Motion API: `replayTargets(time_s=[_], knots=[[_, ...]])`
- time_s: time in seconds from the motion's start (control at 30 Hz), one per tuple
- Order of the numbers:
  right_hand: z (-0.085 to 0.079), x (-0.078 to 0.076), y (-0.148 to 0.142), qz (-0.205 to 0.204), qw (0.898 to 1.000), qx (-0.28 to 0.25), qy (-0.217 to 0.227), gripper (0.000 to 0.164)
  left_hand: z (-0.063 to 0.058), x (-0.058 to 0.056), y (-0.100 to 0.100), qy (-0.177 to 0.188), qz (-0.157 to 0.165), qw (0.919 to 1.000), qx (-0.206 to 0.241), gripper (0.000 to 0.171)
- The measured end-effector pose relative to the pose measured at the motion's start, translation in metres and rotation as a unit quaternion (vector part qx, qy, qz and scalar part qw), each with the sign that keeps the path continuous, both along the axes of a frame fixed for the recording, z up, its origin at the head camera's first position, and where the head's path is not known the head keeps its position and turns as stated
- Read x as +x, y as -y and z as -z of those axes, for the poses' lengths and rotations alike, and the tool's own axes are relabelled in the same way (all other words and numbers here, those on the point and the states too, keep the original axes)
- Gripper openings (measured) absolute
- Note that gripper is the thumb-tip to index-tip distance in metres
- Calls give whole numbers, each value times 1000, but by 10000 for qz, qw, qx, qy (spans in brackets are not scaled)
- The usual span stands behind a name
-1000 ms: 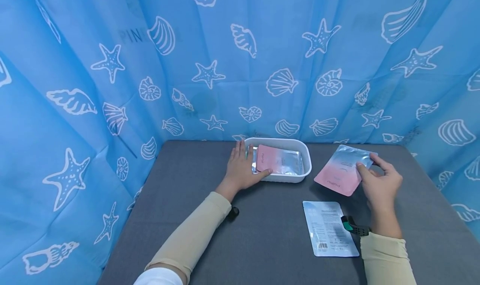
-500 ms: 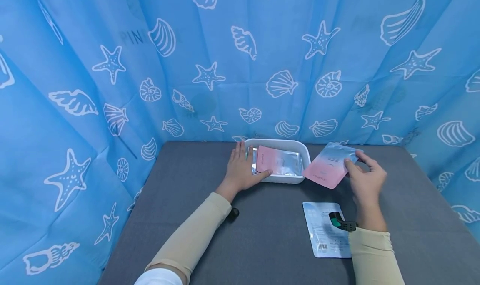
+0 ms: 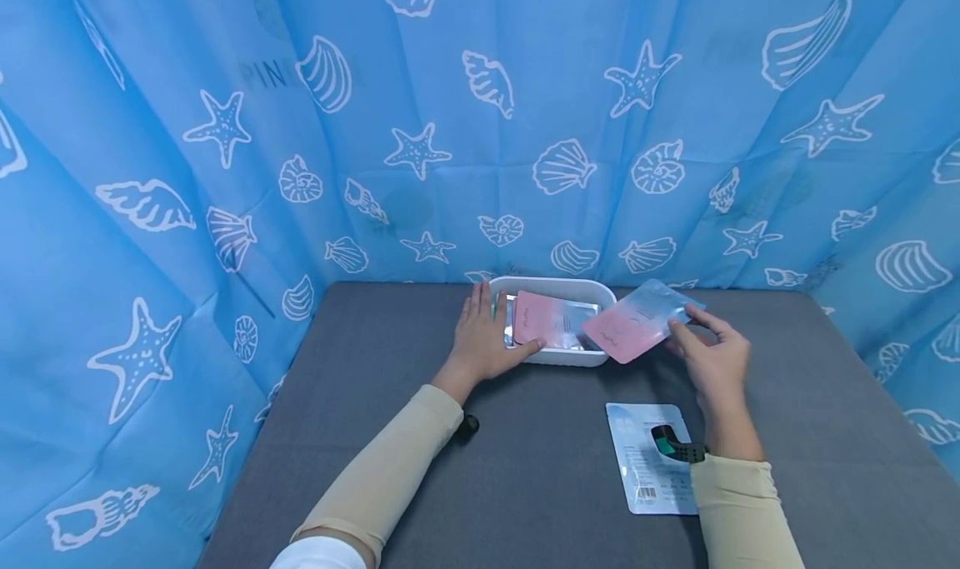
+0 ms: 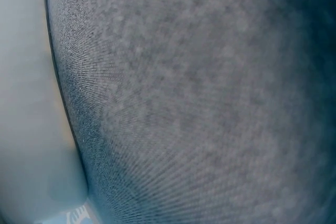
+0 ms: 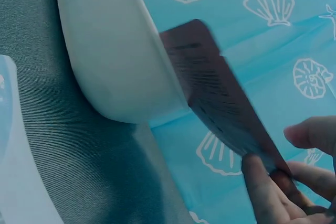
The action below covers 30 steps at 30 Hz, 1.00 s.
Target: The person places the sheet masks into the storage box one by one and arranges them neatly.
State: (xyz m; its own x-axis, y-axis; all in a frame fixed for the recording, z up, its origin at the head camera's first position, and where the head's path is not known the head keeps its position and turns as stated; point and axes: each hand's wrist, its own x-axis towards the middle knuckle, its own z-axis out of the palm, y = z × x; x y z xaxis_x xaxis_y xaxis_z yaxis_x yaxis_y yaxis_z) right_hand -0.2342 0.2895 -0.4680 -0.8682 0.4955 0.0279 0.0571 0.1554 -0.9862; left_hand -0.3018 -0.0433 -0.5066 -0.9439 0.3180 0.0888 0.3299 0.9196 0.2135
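My left hand (image 3: 478,340) rests over the left end of a white plastic bin (image 3: 558,283), fingers straight across the rim and thumb along the front edge. Inside the bin, flat pink-and-blue sheet mask packets (image 3: 542,319) lie one on another. My right hand (image 3: 718,361) pinches another such packet (image 3: 636,323) at its blue end. Its pink end reaches over the bin's right rim, and the packet slants down to the left. The right wrist view shows its printed back (image 5: 202,77) beside the bin's wall (image 5: 115,51). The left wrist view has only the bin's side (image 4: 31,103).
A further packet (image 3: 643,461) lies back side up on the grey table (image 3: 525,486), partly under the right wrist's strap. A blue curtain (image 3: 480,152) with shell prints hangs right behind the table and along both sides.
The right hand has carried its packet leftward, from the right of the bin to over the bin's right rim. The left hand and the bin have stayed put.
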Motion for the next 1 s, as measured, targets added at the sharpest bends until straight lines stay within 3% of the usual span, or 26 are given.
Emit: replayTargets(time_s=[0.1, 0.4, 0.7, 1.0], knots=[[4, 0, 1, -300, 9989, 327, 162, 49, 1, 0, 0, -7, 15, 10000, -11, 120], [9, -1, 2, -1196, 9890, 868, 55, 56, 2, -1, 0, -35, 21, 10000, 43, 118], [10, 2, 2, -2203, 9644, 1448, 232, 55, 1, -1, -1, -90, 22, 9999, -101, 117], [10, 2, 2, -2345, 9587, 1587, 264, 56, 0, 1, 0, -108, 17, 9999, -45, 116]])
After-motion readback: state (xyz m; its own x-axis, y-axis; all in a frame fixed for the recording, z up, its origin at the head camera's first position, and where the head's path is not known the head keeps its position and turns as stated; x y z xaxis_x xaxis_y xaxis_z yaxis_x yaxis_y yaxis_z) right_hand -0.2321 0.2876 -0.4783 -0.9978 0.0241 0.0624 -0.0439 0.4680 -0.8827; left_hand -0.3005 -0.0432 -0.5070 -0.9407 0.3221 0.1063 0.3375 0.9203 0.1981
